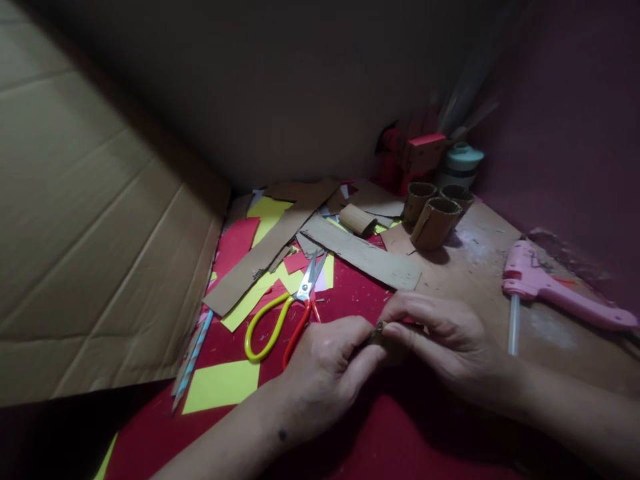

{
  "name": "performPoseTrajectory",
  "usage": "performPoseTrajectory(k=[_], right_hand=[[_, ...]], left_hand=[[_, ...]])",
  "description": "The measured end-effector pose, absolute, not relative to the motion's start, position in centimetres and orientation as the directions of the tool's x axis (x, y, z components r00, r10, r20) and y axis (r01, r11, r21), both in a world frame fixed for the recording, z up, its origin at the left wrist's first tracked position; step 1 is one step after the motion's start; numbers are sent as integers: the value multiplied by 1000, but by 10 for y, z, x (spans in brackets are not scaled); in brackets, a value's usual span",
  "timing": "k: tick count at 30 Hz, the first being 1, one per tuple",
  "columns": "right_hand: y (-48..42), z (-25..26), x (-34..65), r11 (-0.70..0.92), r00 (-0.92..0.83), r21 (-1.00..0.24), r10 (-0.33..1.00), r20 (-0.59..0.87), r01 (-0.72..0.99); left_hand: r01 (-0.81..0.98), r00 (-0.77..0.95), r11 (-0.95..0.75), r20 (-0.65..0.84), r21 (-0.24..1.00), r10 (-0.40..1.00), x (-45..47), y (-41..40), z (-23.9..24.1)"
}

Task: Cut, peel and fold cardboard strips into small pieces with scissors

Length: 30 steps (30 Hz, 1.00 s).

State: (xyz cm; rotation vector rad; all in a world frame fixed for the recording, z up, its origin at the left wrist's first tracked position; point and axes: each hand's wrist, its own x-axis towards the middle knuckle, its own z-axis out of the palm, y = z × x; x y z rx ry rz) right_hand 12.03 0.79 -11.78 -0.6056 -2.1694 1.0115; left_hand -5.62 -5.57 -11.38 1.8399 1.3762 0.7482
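Both of my hands meet over the red work surface [400,433] near the front. My left hand [327,363] and my right hand [445,343] pinch a small brown cardboard piece [379,331] between their fingertips; most of it is hidden by the fingers. Just left of my left hand lie scissors [293,307] with one yellow and one red handle, blades pointing away. A long cardboard strip [363,253] lies beyond my hands.
Three cardboard tubes [434,220] stand at the back right, one more roll [357,220] lies flat. A pink glue gun [555,290] rests on the right. Yellow [223,387] and red paper scraps litter the surface. A large cardboard sheet [90,233] leans on the left.
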Motion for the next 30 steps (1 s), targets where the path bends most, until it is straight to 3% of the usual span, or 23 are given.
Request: performPoseTrajectory(k=[6,14,21,28,30], right_hand=[[5,-119,120,559,-646,-816,680,348,149],[8,-121,120,215,-548,-967,830,106,138],[14,-121,120,340,-570,-924,801,185,177],[10,-124,120,292,-659,-947,740,136,132],[7,-123,119,204,-646,-974,757,96,94]], left_hand=[[528,254,-119,-23,841,967,-56,-55,-114],[469,196,-39,-61,882,979,-54,-54,-118],[506,79,-91,59,857,995,-54,-54,-124],[453,11,-112,121,885,993,-54,-56,-121],[408,-13,-73,85,910,996,-52,-55,-119]])
